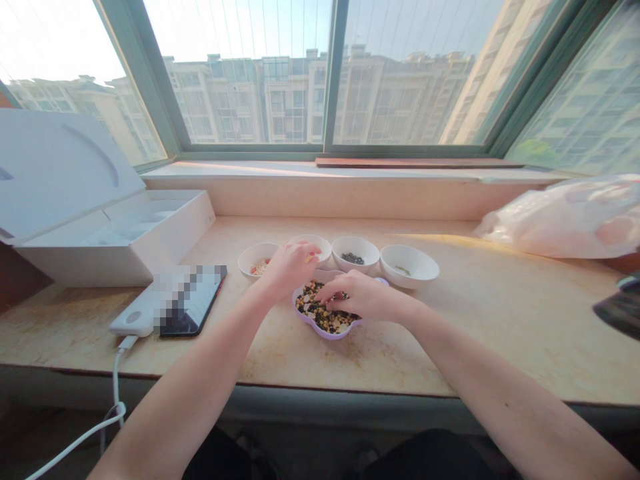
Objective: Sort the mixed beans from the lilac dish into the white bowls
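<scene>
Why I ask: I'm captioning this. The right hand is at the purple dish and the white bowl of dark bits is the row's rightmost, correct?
Not quite: the head view shows that white bowl second from the right. The right hand is at the purple dish.

white bowl (326,251) part-hidden behind L hand (294,264), phone (199,310) part-pixelated, box lid (60,163) cut by L edge, plastic bag (565,223) by R

Tan counter (520,320), white bowls (413,282), purple dish (327,334), phone (199,308)
</scene>
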A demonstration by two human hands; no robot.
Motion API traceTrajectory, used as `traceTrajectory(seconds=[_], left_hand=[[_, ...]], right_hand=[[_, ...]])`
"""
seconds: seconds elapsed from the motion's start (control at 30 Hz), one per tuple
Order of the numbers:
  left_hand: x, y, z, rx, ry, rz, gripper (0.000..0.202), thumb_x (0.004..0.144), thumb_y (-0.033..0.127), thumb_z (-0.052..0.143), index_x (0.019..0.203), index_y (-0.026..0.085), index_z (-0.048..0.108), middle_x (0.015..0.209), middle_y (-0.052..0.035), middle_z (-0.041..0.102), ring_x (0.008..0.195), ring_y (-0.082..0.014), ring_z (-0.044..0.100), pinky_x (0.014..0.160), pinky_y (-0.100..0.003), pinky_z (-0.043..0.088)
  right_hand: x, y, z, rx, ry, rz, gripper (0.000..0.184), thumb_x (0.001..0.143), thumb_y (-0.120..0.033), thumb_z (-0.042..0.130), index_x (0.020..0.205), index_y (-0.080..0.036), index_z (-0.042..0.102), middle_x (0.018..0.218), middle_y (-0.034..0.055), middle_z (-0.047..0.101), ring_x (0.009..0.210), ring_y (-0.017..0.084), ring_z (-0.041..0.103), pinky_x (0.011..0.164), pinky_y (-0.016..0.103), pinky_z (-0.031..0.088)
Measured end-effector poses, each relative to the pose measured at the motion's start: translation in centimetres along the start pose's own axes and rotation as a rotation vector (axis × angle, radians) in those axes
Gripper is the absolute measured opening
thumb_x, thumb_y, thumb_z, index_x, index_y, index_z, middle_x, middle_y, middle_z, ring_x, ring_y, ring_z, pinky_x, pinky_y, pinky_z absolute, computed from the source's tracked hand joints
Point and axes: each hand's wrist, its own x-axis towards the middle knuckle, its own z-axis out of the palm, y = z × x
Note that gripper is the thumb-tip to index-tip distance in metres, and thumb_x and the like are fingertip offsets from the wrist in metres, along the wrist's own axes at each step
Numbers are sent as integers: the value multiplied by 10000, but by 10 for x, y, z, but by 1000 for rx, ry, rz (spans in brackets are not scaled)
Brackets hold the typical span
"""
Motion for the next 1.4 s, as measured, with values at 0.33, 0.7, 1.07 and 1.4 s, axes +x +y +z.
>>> traceTrajectory(seconds=[0.33, 0.7, 1.07, 1.4], left_hand=[[-1, 0, -5, -56, -3, 29, 277, 988, 210, 524, 1065, 180, 789, 1102, -81, 775, 967, -214, 714, 946, -345, 543], [-4, 12, 2, -441, -72, 197, 151, 925, 198, 623, 955, 174, 769, 920, -36, 745, 797, -128, 665, 784, -269, 532], [2, 3, 10, -298, 84, 115, 168, 970, 236, 601, 887, 189, 739, 928, -38, 751, 846, -168, 669, 802, -297, 506], [15, -10, 4, 183, 34, -75, 326, 1004, 199, 446, 860, 162, 736, 1001, -109, 757, 901, -237, 685, 825, -343, 465]], right_hand=[[-2, -1, -4, 56, 181, 113, 54, 933, -243, 642, 924, -219, 690, 832, 2, 801, 757, 180, 709, 728, 297, 486], [4, 14, -7, 677, 467, 173, 451, 794, -533, 806, 1012, -202, 591, 590, -47, 644, 543, 133, 570, 532, 253, 397], [0, 11, -8, 283, 378, 216, 344, 950, -359, 626, 1222, -181, 738, 851, 71, 790, 627, 161, 645, 597, 286, 490], [-7, 0, -13, -345, 3, 50, 336, 832, -128, 578, 981, -249, 854, 928, 61, 811, 844, 227, 716, 790, 314, 503]])
